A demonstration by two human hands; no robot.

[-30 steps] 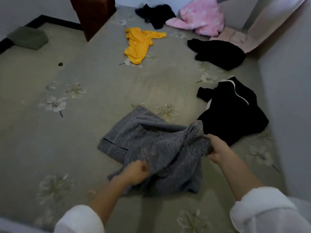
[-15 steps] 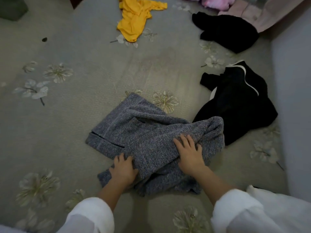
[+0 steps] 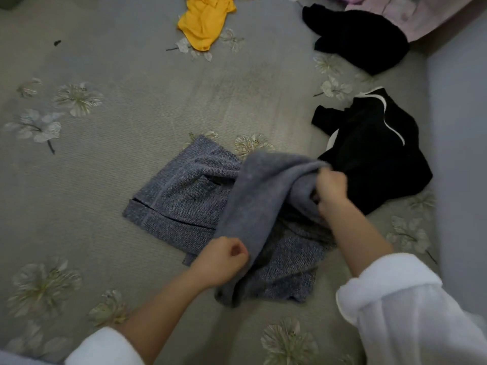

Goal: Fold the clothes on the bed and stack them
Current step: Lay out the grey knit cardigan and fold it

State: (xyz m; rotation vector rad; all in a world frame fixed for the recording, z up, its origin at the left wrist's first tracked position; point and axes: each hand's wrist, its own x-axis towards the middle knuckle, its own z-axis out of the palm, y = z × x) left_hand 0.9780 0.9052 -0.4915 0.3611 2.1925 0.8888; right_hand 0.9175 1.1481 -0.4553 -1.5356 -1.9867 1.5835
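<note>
Both hands grasp the grey knit, which lies on the bed. The left hand is clenched round the near edge of a lifted flap; its fingertips are tucked in and do not show. The right hand, further off, is curled into the bunched far end of the same flap, with cloth folded over part of its fingers.

The flap between the hands is smeared by motion, so its weave and edges are hard to read. It is probably a sleeve or a side panel, but I cannot tell which. It hides the middle of the knit. Left of the hands the flat part of the knit is sharp, with a seam and a dark slit showing. Nearer than the hands another layer pokes out onto the bed.

Just beyond the right hand lies a black top with a white stripe, its near edge hidden behind hand and flap. Well beyond that sits a black heap. Far beyond the left hand is a yellow top, cut off by the upper edge. A pink cloth in the far right corner is mostly out of frame. White sleeves cover both forearms, and a pale wall runs right of the right hand.
</note>
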